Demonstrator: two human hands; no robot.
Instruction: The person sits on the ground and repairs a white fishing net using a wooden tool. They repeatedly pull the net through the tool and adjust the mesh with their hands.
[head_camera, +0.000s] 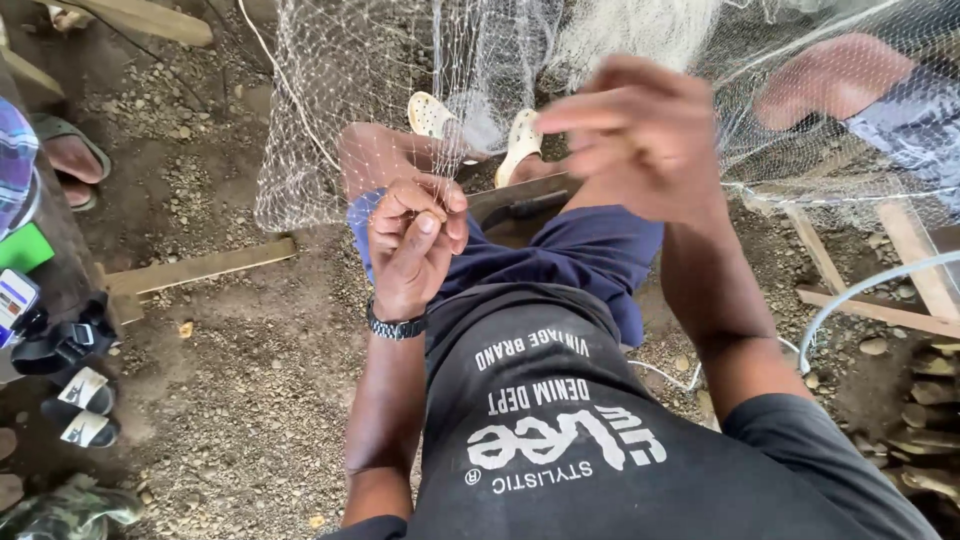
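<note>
A fine white fishing net hangs in front of me and drapes over my knees. My left hand is closed, its fingertips pinching strands of the net just above my left knee; a dark watch sits on that wrist. My right hand is raised higher and to the right, blurred by motion, fingers bunched as if gripping net thread; what it holds is too blurred to tell. I sit in blue shorts and a black shirt, with white clogs on my feet under the net.
Gravelly dirt ground lies all around. Wooden planks lie at left and at right. Black sandals and another person's foot in a sandal are at left. Another person's leg shows behind the net at upper right.
</note>
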